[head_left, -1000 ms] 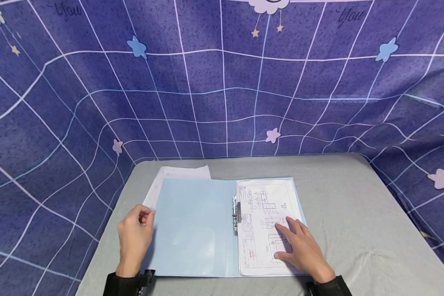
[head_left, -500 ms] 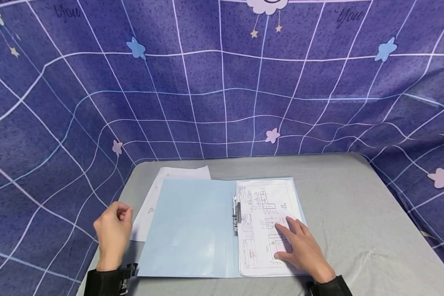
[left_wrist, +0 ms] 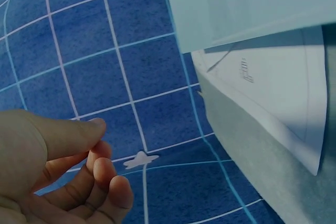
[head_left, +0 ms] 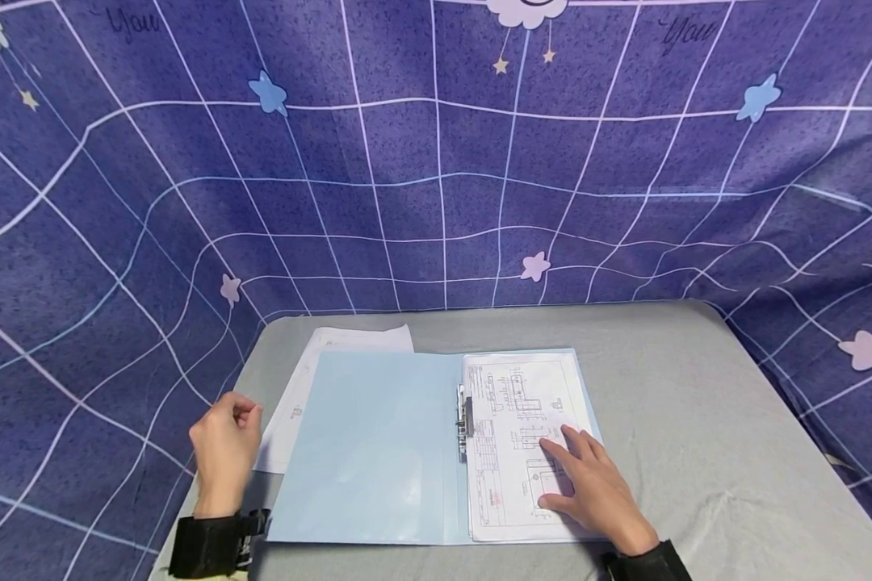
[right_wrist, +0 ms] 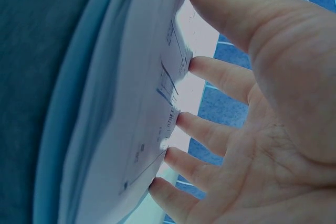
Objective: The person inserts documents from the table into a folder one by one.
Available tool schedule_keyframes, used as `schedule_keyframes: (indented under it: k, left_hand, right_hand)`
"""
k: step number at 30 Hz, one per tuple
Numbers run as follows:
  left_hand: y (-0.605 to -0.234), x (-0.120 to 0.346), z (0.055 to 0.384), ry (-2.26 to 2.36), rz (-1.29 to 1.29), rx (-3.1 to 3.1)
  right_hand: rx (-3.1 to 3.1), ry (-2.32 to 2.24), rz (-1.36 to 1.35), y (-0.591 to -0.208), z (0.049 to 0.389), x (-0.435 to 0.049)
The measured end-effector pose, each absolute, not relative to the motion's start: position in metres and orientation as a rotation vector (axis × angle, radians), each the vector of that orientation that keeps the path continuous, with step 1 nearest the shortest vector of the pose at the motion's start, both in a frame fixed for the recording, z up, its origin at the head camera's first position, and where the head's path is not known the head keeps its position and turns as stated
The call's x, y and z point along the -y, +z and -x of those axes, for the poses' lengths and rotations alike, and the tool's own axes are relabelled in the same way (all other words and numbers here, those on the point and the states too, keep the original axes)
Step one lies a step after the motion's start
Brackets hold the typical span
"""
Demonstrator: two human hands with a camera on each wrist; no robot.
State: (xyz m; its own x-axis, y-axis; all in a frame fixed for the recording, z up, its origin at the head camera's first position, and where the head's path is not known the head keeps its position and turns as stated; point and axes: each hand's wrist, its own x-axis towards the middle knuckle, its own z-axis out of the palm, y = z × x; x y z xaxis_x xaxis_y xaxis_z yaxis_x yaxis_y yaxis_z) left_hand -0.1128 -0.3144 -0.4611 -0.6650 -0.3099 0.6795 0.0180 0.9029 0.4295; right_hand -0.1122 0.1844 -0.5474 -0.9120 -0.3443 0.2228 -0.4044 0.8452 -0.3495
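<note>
A light-blue lever folder lies open on the grey-covered table. Its metal clip holds a stack of printed technical drawings on the right side. My right hand rests on that stack with spread fingers, its fingertips touching the top sheet in the right wrist view. Left of the folder, my left hand is raised with curled fingers, thumb and index tips close together and nothing visible between them. The left wrist view shows the folder's cover apart from that hand.
A loose white sheet sticks out from under the folder's left cover, partly hidden by it. A purple-blue curtain with grid lines and stars hangs behind the table and along both its sides.
My left hand has moved left, away from the folder's cover edge, uncovering more of the loose sheet; over the last half second it barely shifts. The right hand stays put.
</note>
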Motion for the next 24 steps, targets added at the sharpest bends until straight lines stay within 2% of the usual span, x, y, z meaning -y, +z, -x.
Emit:
schedule_keyframes:
  k: [24]
  left_hand:
    - [-0.503,0.328,0.122,-0.472,-0.311,2.492]
  right_hand:
    - [2.875,0.59,-0.583,-0.548,0.111,-0.184]
